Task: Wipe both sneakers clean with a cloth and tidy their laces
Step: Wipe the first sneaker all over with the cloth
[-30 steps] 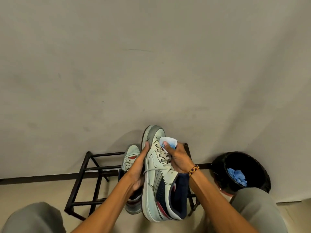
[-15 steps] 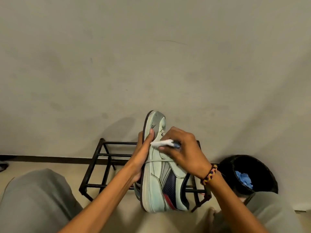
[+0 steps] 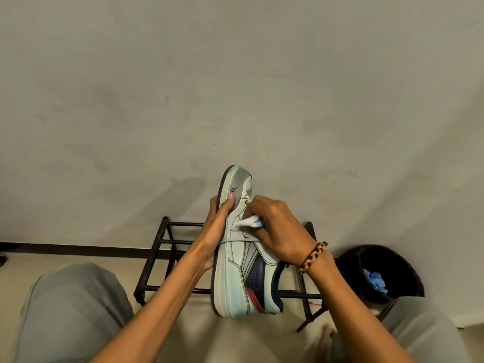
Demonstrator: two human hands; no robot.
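A pale mint sneaker (image 3: 235, 279) with navy and red side panels is held up on edge, toe pointing away from me. My left hand (image 3: 213, 231) grips its sole edge, thumb on the toe cap. My right hand (image 3: 275, 229) holds a small white-and-blue cloth (image 3: 248, 222) pressed against the sneaker's side near the laces. The second sneaker is hidden behind the held one and my arms.
A black metal shoe rack (image 3: 162, 247) stands against the beige wall behind the sneaker. To the right sits a black bin (image 3: 403, 265) with blue material (image 3: 374, 280) inside. My knees in grey trousers (image 3: 70, 310) fill both lower corners.
The sneaker has turned from top-up to side-up and risen slightly. My right hand moved the cloth from the toe and laces onto the side panel. The view shifted, hiding the second sneaker.
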